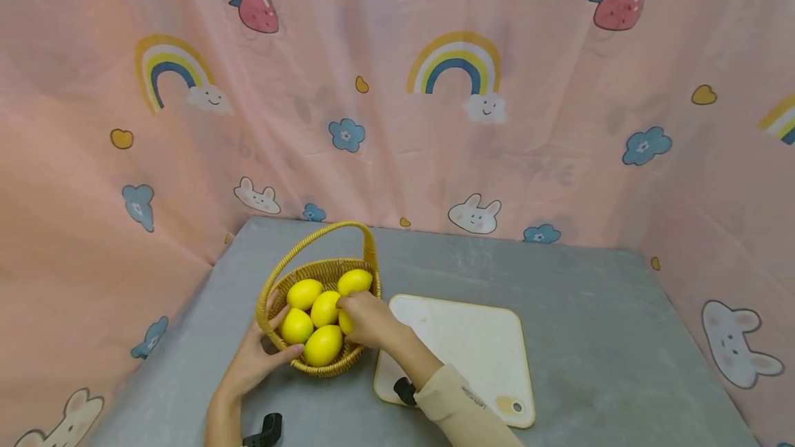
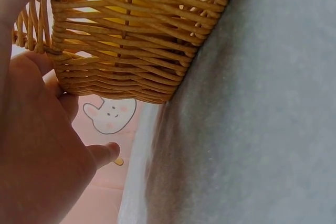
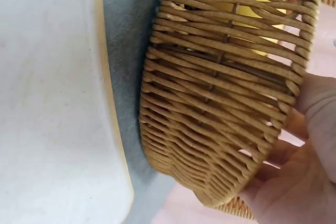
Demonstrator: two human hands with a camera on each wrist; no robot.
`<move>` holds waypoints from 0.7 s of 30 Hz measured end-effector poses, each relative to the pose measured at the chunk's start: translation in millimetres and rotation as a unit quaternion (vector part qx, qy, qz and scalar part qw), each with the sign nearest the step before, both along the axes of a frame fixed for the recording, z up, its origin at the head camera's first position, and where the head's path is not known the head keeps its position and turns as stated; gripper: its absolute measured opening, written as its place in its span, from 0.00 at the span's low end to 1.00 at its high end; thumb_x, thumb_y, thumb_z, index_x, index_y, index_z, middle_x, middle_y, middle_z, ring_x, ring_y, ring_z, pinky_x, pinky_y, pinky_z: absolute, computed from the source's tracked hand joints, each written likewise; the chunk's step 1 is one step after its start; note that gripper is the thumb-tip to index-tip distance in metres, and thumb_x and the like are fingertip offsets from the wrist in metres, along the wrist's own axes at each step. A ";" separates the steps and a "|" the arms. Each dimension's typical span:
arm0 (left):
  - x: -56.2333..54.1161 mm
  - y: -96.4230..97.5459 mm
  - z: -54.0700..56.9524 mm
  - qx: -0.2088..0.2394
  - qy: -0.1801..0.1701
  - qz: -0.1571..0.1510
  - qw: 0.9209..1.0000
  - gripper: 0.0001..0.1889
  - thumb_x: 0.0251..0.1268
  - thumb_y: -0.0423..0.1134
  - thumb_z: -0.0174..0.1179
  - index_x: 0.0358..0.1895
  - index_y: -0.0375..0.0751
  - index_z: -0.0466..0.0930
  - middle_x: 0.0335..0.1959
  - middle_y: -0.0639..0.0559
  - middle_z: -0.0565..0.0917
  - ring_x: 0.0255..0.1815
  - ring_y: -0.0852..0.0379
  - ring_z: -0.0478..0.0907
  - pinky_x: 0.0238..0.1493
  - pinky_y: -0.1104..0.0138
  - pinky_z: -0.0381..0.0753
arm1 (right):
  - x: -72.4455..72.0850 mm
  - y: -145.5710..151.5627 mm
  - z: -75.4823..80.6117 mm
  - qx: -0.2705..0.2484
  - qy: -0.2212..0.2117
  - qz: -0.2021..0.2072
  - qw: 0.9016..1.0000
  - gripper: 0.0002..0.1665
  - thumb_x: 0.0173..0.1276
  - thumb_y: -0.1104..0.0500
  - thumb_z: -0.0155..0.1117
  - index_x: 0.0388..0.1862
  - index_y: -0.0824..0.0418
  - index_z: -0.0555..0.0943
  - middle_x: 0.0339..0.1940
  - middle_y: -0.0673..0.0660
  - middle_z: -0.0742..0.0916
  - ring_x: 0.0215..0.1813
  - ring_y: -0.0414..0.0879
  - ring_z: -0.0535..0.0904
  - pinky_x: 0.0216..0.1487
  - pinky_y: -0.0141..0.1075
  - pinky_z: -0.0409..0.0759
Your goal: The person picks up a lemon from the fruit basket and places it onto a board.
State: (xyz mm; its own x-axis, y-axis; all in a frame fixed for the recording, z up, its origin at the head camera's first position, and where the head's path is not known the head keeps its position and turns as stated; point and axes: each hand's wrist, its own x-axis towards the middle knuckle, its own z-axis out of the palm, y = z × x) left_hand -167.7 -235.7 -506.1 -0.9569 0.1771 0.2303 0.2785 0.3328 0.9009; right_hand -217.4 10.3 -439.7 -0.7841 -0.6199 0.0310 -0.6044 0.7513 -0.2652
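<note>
Lemons in a basket, attended by two hands: at least six lemons (image 1: 323,346) lie inside the wicker basket (image 1: 323,270), which stands on the grey table (image 1: 596,336) with its handle (image 1: 370,250) arched above; the left hand (image 1: 250,364) grasps the basket's side, its thumb over the near rim beside a lemon; the right hand (image 1: 373,319) reaches over the right-hand rim, fingers bent down among the fruit and partly covering one lemon (knuckles and weave hide the fingertips, so whether it is gripped or merely touched cannot be told); the cutting board (image 1: 472,343) lies flat just right of the basket, with no lemon on it; as to progress, all the fruit in view is within the basket, and none is seen cut or set out; the step in hand appears to concern a single lemon; whether it is going in or coming out is not shown, and so the amount left cannot be judged.
</note>
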 end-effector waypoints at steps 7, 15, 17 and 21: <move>0.4 1.2 0.6 -0.002 -0.003 0.005 1.000 0.41 0.57 0.31 0.72 0.73 0.27 0.62 0.82 0.43 0.42 0.78 0.32 0.33 0.66 0.29 0.40 | 4.3 34.8 9.9 -0.258 -0.076 -0.001 0.963 0.36 0.60 0.59 0.77 0.65 0.67 0.76 0.64 0.61 0.80 0.67 0.55 0.74 0.65 0.47 0.73; 0.2 2.4 0.4 0.001 -0.007 0.007 1.000 0.42 0.57 0.31 0.72 0.73 0.27 0.61 0.82 0.43 0.43 0.78 0.32 0.34 0.67 0.30 0.42 | 6.3 121.6 7.8 -0.419 -0.097 -0.060 0.901 0.37 0.59 0.63 0.77 0.67 0.68 0.75 0.67 0.64 0.78 0.69 0.59 0.72 0.66 0.48 0.71; 0.4 2.7 0.4 0.001 -0.009 0.006 1.000 0.41 0.57 0.31 0.72 0.73 0.27 0.62 0.82 0.43 0.42 0.78 0.32 0.34 0.67 0.29 0.41 | 8.1 148.2 4.2 -0.410 -0.085 -0.080 0.904 0.36 0.59 0.64 0.77 0.66 0.68 0.75 0.66 0.65 0.78 0.67 0.60 0.73 0.65 0.49 0.71; 1.5 1.9 0.6 -0.007 -0.016 0.013 1.000 0.41 0.57 0.32 0.72 0.73 0.28 0.63 0.82 0.45 0.43 0.78 0.32 0.34 0.66 0.29 0.42 | 13.0 197.7 -2.7 -0.384 -0.047 -0.117 0.915 0.35 0.59 0.65 0.76 0.65 0.71 0.75 0.63 0.67 0.79 0.64 0.63 0.75 0.63 0.51 0.72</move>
